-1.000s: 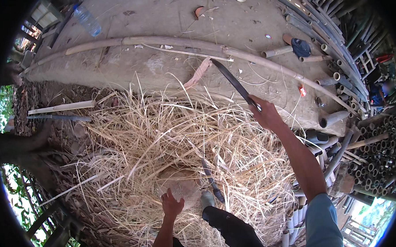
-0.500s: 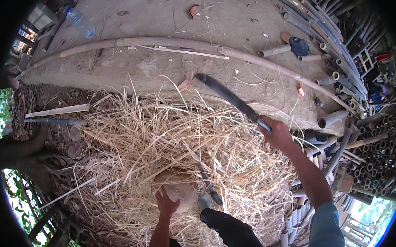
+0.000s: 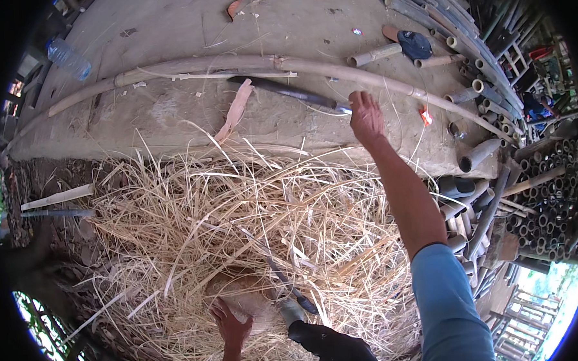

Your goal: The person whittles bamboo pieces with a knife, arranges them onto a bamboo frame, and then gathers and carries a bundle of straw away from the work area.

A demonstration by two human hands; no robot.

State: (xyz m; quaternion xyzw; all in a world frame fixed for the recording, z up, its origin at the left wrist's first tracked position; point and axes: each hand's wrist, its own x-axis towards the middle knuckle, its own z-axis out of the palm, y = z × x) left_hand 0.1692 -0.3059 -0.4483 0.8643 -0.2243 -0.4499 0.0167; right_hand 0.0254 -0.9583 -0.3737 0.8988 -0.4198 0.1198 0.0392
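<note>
Fingers (image 3: 359, 104) of the right hand (image 3: 368, 120) are curled around the grip end of a long, dark-bladed knife (image 3: 285, 89), which is held out across a raised earthen ledge (image 3: 164, 118), its blade pointed to the left. Near its tip, the blade is overlapped in view by the upper end of a flat pinkish strip (image 3: 234, 110). The left hand (image 3: 231, 324) is seen lower in the frame with its fingers spread wide and nothing held, set at the near edge of a rounded brown block (image 3: 242, 297); whether the block is touched cannot be told. A second knife (image 3: 303, 300), dark-handled, is seen lying just beside the person's foot (image 3: 291, 311), and the ground around the block is covered by a broad heap of pale shavings (image 3: 174, 218). Beyond the long knife, the ledge is crossed by a bamboo pole (image 3: 187, 63). A clear plastic bottle (image 3: 69, 59) is seen at far left, a dark cap (image 3: 415, 45) at upper right, and cut bamboo tubes (image 3: 480, 154) are gathered along the right side.
</note>
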